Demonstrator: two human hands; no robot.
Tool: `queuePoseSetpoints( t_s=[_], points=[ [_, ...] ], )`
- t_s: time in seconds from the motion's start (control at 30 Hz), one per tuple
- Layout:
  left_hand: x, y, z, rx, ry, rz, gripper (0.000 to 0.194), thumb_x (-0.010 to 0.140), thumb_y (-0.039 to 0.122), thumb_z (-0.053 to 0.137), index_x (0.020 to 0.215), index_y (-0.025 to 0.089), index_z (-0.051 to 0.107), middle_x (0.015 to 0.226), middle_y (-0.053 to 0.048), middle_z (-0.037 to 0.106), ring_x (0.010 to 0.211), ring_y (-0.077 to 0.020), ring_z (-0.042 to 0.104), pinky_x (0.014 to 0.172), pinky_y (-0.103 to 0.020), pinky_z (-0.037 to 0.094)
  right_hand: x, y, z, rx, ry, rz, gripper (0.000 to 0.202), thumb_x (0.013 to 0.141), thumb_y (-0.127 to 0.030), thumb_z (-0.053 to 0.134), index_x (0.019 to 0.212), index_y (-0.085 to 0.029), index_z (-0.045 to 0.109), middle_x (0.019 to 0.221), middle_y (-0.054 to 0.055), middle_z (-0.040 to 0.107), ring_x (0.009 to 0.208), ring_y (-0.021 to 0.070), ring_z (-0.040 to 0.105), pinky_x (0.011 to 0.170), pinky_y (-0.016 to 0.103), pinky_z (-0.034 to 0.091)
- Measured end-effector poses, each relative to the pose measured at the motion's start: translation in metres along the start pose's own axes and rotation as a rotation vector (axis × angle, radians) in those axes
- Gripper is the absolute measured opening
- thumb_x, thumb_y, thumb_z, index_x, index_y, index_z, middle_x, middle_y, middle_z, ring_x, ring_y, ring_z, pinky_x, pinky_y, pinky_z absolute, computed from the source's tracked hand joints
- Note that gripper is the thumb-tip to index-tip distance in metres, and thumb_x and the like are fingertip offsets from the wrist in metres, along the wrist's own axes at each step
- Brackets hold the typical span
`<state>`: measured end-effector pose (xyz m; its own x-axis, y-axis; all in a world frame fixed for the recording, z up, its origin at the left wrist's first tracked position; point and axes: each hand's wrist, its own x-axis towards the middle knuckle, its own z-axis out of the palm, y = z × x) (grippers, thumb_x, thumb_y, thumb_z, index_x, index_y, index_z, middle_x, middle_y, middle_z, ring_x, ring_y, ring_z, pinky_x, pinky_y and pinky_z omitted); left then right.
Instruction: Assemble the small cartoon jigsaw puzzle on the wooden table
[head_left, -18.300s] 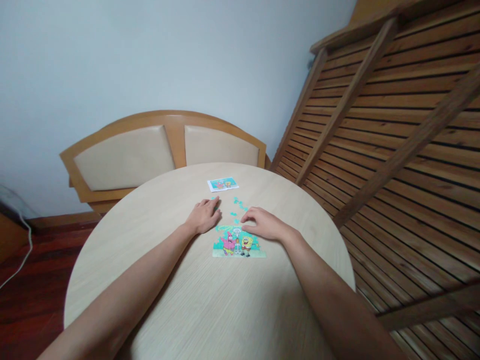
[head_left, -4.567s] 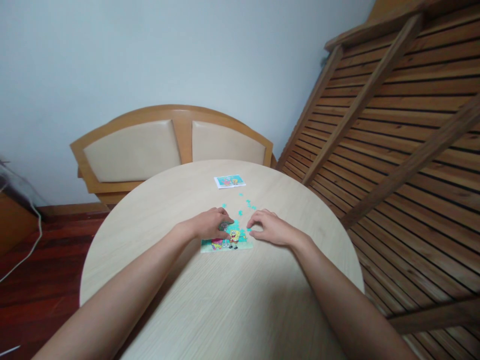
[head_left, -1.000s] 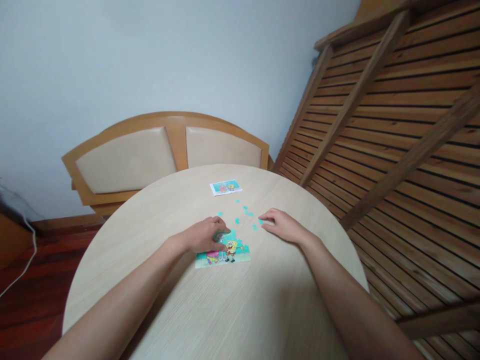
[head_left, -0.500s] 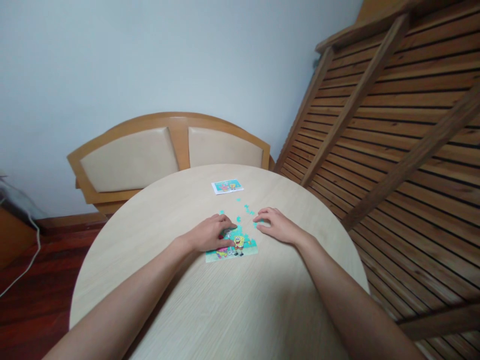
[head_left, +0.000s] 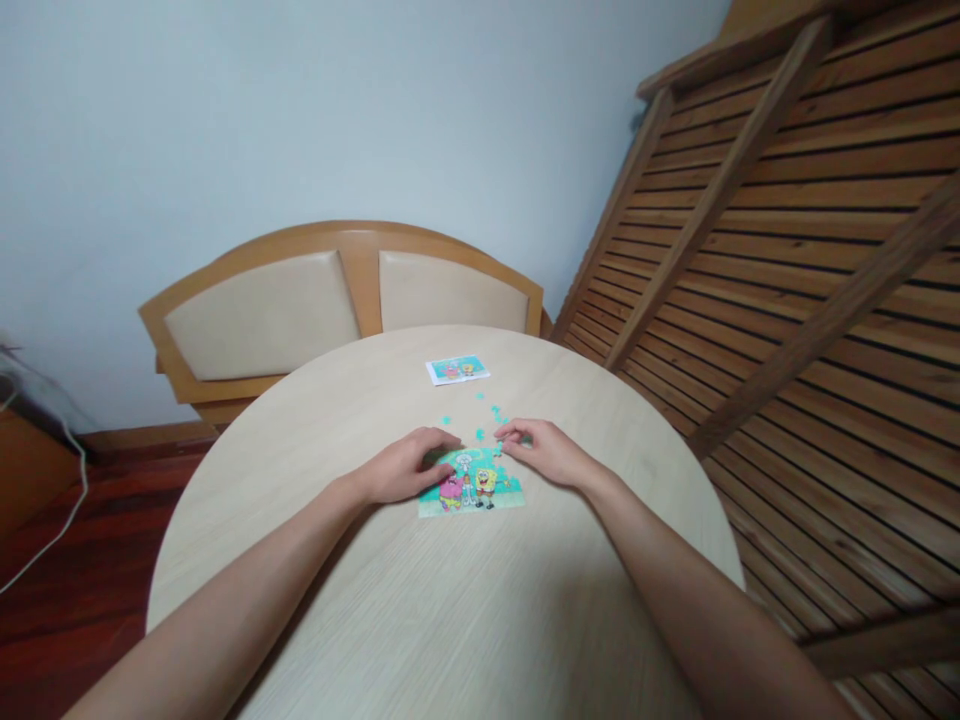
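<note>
A partly joined cartoon puzzle [head_left: 472, 484] lies on the round wooden table [head_left: 465, 620], its upper right edge ragged. My left hand [head_left: 412, 464] rests on the puzzle's left side, thumb and fingers apart, holding nothing. At the puzzle's upper right is my right hand [head_left: 546, 450], its thumb and fingers pinched on what looks like a small teal puzzle piece [head_left: 498, 451]. Several loose teal pieces [head_left: 480, 434] lie just beyond the puzzle. Farther back sits a picture card [head_left: 458, 370] showing the same cartoon figures.
Behind the table stands a wooden bench back [head_left: 360, 240] with cream panels against a pale wall. A slatted wooden frame [head_left: 750, 250] leans along the right side. A white cable [head_left: 81, 470] hangs at the far left.
My right hand has moved left to the puzzle's upper edge, its fingers closing. My left hand has drawn back leftward, uncovering more of the picture. The view has shifted slightly.
</note>
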<state>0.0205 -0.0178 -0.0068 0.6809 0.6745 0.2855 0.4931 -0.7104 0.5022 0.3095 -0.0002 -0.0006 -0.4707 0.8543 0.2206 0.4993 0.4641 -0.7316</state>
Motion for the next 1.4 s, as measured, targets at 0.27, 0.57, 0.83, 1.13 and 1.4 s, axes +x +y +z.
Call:
queuePoseSetpoints(
  t_s=[0.27, 0.57, 0.83, 1.13, 1.4],
  points=[
    [-0.01, 0.008, -0.006, 0.069, -0.061, 0.049, 0.044, 0.089, 0.042, 0.066, 0.127, 0.02, 0.061, 0.128, -0.012, 0.062, 0.12, -0.0264, 0.056, 0.107, -0.042, 0.044, -0.003, -0.007, 0.01, 0.008, -0.049, 0.018, 0.019, 0.086, -0.025, 0.063, 0.096, -0.015, 0.075, 0.09, 0.006, 0.075, 0.083, 0.0189, 0.068, 0.08, 0.03, 0.052],
    [-0.015, -0.005, -0.016, 0.078, -0.068, -0.012, 0.051, 0.084, 0.05, 0.072, 0.124, 0.019, 0.063, 0.129, -0.013, 0.062, 0.12, -0.0276, 0.057, 0.107, -0.045, 0.042, -0.002, -0.009, 0.007, -0.067, -0.006, -0.041, 0.022, 0.087, -0.022, 0.061, 0.105, -0.016, 0.073, 0.094, 0.007, 0.076, 0.085, 0.0189, 0.069, 0.082, 0.031, 0.052],
    [0.002, 0.019, 0.007, -0.091, 0.117, -0.082, 0.034, 0.092, 0.042, 0.062, 0.116, 0.018, 0.066, 0.115, -0.011, 0.07, 0.107, -0.0238, 0.063, 0.099, -0.038, 0.046, -0.005, -0.031, 0.016, -0.088, 0.055, -0.131, 0.019, 0.09, -0.023, 0.06, 0.101, -0.021, 0.076, 0.105, 0.006, 0.077, 0.101, 0.0217, 0.068, 0.095, 0.036, 0.049],
    [0.006, 0.03, 0.009, -0.305, 0.198, -0.235, 0.028, 0.093, 0.036, 0.058, 0.108, 0.015, 0.069, 0.091, -0.005, 0.071, 0.076, -0.0159, 0.06, 0.071, -0.028, 0.047, -0.004, -0.057, 0.042, 0.008, 0.131, -0.133, 0.009, 0.088, -0.024, 0.064, 0.091, -0.021, 0.072, 0.091, 0.003, 0.076, 0.087, 0.0181, 0.069, 0.085, 0.03, 0.051],
    [0.01, 0.018, 0.019, -0.525, 0.295, -0.306, 0.037, 0.091, 0.046, 0.062, 0.108, 0.014, 0.065, 0.09, -0.008, 0.069, 0.081, -0.0167, 0.063, 0.074, -0.03, 0.051, -0.003, -0.047, 0.054, 0.151, 0.073, -0.038, 0.019, 0.082, -0.023, 0.069, 0.1, -0.021, 0.065, 0.087, 0.0, 0.075, 0.082, 0.0166, 0.072, 0.079, 0.028, 0.052]
  ],
)
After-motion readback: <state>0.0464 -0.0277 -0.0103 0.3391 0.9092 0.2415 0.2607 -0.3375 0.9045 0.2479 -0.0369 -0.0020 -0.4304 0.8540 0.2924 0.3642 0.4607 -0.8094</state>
